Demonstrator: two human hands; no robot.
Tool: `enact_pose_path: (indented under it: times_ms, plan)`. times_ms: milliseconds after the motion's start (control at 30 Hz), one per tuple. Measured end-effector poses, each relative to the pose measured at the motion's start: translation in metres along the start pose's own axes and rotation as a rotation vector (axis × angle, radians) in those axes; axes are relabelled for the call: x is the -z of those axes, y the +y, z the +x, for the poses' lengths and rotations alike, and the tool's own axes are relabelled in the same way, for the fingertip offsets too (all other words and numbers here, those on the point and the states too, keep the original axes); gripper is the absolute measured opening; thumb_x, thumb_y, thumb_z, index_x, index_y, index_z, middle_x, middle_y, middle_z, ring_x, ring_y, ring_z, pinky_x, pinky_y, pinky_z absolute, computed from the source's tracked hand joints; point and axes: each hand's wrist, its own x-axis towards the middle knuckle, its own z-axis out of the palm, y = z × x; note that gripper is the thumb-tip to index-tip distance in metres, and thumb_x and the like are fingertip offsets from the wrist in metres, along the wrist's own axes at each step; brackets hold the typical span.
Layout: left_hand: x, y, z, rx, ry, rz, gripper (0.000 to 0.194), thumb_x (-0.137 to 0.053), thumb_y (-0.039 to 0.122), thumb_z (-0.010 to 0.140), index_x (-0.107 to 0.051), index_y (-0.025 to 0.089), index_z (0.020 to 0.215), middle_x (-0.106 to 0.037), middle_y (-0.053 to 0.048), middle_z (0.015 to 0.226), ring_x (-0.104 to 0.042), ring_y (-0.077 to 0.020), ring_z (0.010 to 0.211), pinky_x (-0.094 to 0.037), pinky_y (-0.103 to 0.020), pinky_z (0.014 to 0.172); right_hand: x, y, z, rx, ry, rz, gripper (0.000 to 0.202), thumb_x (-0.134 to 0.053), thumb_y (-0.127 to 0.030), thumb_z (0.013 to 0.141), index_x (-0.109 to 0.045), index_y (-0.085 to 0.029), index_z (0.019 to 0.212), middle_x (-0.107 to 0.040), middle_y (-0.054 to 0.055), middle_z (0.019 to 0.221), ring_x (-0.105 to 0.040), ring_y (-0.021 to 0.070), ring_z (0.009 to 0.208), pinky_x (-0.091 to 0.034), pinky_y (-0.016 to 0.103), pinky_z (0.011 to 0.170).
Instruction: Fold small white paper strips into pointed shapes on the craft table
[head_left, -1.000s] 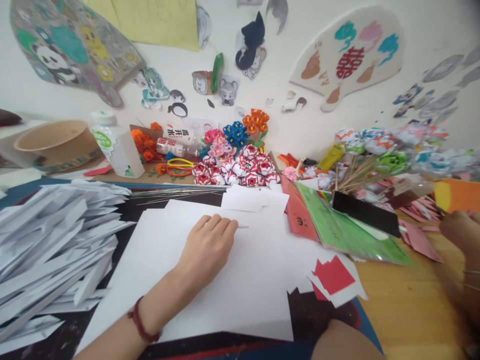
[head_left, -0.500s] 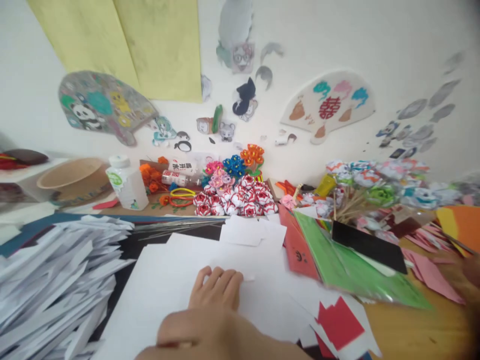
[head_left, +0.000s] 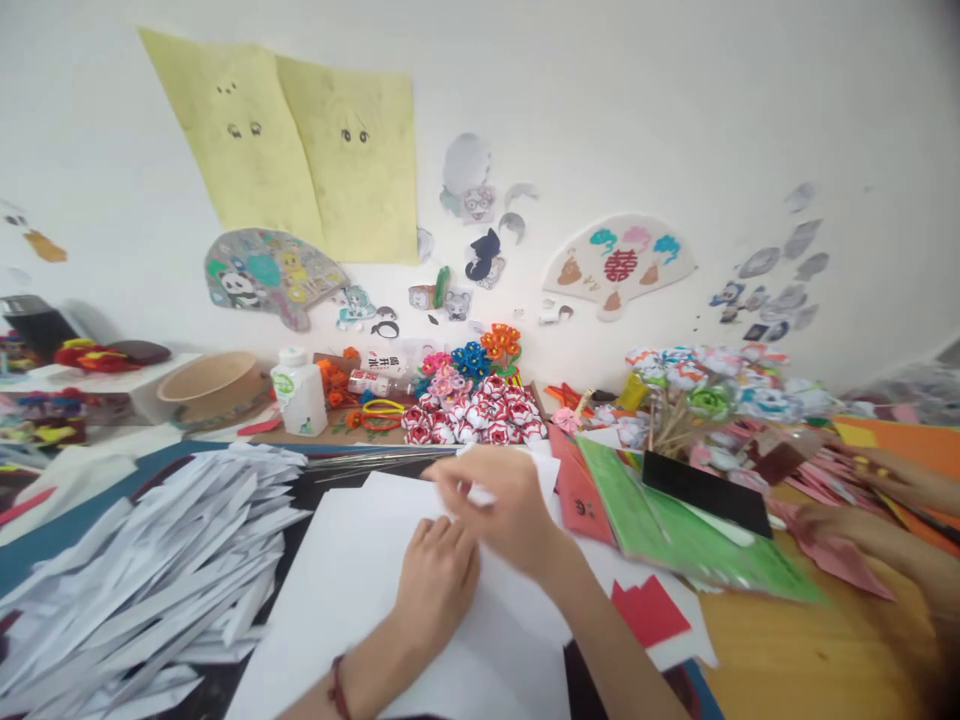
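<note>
A red double-happiness sign, 囍 (head_left: 620,266), can be read on the white fan (head_left: 600,250) right of the upper centre. Black Chinese characters are printed on a white sheet (head_left: 409,357) left of centre, too small for certain reading. The white bottle's green label (head_left: 283,384) is likewise illegible.

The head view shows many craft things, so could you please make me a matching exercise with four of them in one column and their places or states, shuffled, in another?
Column one
1. Left hand
2. Paper strips
3. Green packet
4. Bowl

Column two
A. Heaped to the left of the white sheets
B. Tan, beside the bottle
C. Partly under the black slab
D. With a dark red band near its wrist

Right pairs: 1-D, 2-A, 3-C, 4-B
</note>
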Motion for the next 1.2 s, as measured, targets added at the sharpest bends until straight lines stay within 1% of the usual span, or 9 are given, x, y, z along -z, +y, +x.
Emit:
enact_pose_path:
  times_ms: [67, 167, 233, 333, 467, 633, 833, 1000, 1200]
  plan:
    - [0.008, -0.003, 0.007, 0.153, -0.018, -0.089, 0.020, -0.047, 0.013, 0.082, -0.065, 0.019, 0.086, -0.066, -0.004, 0.075, -0.057, -0.0206, 0.070, -0.038, -0.035, 0.069, -0.004, 0.029, -0.009, -0.270, 0.243, 0.090, 0.024, -0.046, -0.030, 0.089, -0.067, -0.020, 0.084, -0.067, 0.003, 0.071, -0.060, 0.0145, 0.062, -0.045, 0.026, 0.061]
    - [0.013, -0.017, 0.028, 0.504, 0.010, -0.498, 0.014, -0.056, 0.023, 0.078, -0.067, 0.020, 0.087, -0.069, -0.003, 0.078, -0.056, -0.0175, 0.064, -0.040, -0.033, 0.068, -0.011, 0.066, -0.021, -0.545, 0.525, 0.047, 0.030, -0.047, -0.038, 0.087, -0.067, -0.016, 0.084, -0.066, 0.005, 0.066, -0.061, 0.0180, 0.065, -0.045, 0.027, 0.062]
    - [0.014, -0.028, 0.044, 0.592, 0.022, -0.763, 0.013, -0.062, 0.027, 0.072, -0.068, 0.017, 0.080, -0.069, -0.004, 0.075, -0.059, -0.0177, 0.065, -0.042, -0.030, 0.066, -0.019, 0.085, -0.027, -0.629, 0.511, 0.106, 0.032, -0.052, -0.044, 0.083, -0.066, -0.015, 0.083, -0.067, 0.006, 0.070, -0.061, 0.0193, 0.068, -0.045, 0.027, 0.064]
    - [0.013, -0.040, 0.060, 0.561, 0.012, -0.926, 0.023, -0.064, 0.032, 0.072, -0.068, 0.014, 0.086, -0.071, -0.007, 0.085, -0.064, -0.0191, 0.075, -0.047, -0.027, 0.069, -0.032, 0.103, -0.034, -0.655, 0.332, 0.297, 0.040, -0.051, -0.051, 0.081, -0.065, -0.014, 0.085, -0.066, 0.007, 0.072, -0.059, 0.0166, 0.057, -0.044, 0.025, 0.051]
    - [0.006, -0.041, 0.056, 0.543, -0.011, -1.062, 0.031, -0.065, 0.037, 0.072, -0.067, 0.011, 0.088, -0.072, -0.011, 0.090, -0.066, -0.0213, 0.081, -0.049, -0.029, 0.073, -0.047, 0.109, -0.045, -0.623, 0.148, 0.429, 0.044, -0.052, -0.054, 0.080, -0.065, -0.013, 0.074, -0.060, 0.003, 0.055, -0.054, 0.0138, 0.044, -0.041, 0.023, 0.043]
    - [-0.004, -0.045, 0.045, 0.546, -0.063, -1.113, 0.032, -0.069, 0.038, 0.070, -0.067, 0.010, 0.086, -0.072, -0.011, 0.085, -0.066, -0.0207, 0.078, -0.049, -0.028, 0.072, -0.053, 0.109, -0.055, -0.637, 0.166, 0.436, 0.031, -0.065, -0.044, 0.074, -0.066, -0.013, 0.077, -0.061, 0.002, 0.061, -0.053, 0.0112, 0.047, -0.041, 0.021, 0.047]
    - [0.005, -0.053, 0.048, 0.458, -0.156, -1.069, 0.031, -0.066, 0.040, 0.073, -0.069, 0.011, 0.081, -0.071, -0.009, 0.081, -0.063, -0.0172, 0.072, -0.045, -0.024, 0.065, -0.049, 0.112, -0.053, -0.636, 0.181, 0.408, 0.030, -0.069, -0.042, 0.070, -0.060, -0.014, 0.062, -0.051, -0.002, 0.050, -0.048, 0.0100, 0.043, -0.036, 0.020, 0.044]
    - [0.005, -0.056, 0.046, 0.464, -0.136, -1.017, 0.030, -0.070, 0.039, 0.069, -0.067, 0.010, 0.074, -0.068, -0.006, 0.069, -0.058, -0.0134, 0.060, -0.040, -0.022, 0.057, -0.048, 0.105, -0.051, -0.585, 0.151, 0.422, 0.032, -0.066, -0.041, 0.073, -0.058, -0.014, 0.058, -0.048, -0.003, 0.051, -0.047, 0.0092, 0.044, -0.033, 0.020, 0.044]
    - [0.009, -0.058, 0.047, 0.477, -0.131, -0.984, 0.026, -0.071, 0.036, 0.067, -0.066, 0.011, 0.071, -0.067, -0.005, 0.068, -0.057, -0.0127, 0.060, -0.040, -0.022, 0.058, -0.044, 0.096, -0.048, -0.561, 0.116, 0.445, 0.034, -0.065, -0.039, 0.075, -0.056, -0.015, 0.054, -0.049, -0.002, 0.055, -0.047, 0.0087, 0.045, -0.034, 0.021, 0.044]
